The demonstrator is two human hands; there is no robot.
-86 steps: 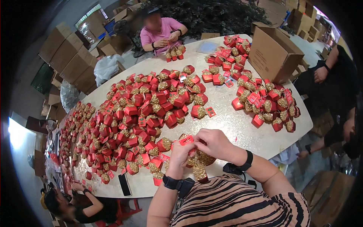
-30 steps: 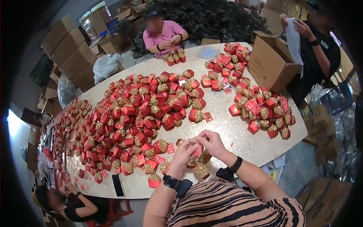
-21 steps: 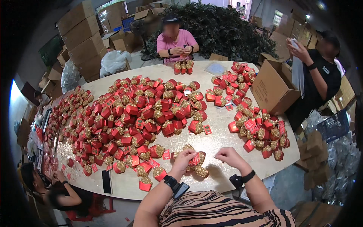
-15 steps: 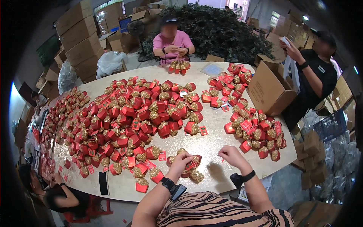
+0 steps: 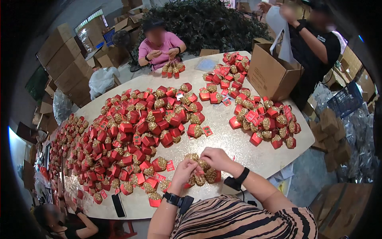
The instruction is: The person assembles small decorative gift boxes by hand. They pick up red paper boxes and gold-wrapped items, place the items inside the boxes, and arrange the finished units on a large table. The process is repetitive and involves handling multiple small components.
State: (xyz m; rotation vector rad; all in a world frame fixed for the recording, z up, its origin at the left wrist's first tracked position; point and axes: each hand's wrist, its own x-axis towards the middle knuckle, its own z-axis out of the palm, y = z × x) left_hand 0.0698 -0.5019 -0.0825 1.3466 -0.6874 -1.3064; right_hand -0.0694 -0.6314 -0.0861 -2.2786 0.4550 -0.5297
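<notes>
Just in front of me sits a small bunch of red ornaments with bumpy, glittery gold tops (image 5: 200,180). My left hand (image 5: 186,170) is closed in a pinch over the top of this bunch, where something thin and reddish shows at the fingertips. From the right, my right hand (image 5: 217,160) reaches over the same bunch with its fingers curled together, close to the left fingertips. What the right fingers hold, if anything, is too small to make out. Both hands partly hide the ornaments.
A large heap of similar ornaments (image 5: 135,127) covers the table's left, and a smaller pile (image 5: 266,121) lies right. A phone (image 5: 118,205) rests by the near edge. An open carton (image 5: 266,75) stands far right beside a person in black. A person in pink (image 5: 162,49) handles ornaments opposite.
My right hand has moved left from apart over the table to the bunch, meeting my left hand. The view has shifted. The person at right has raised the white bag.
</notes>
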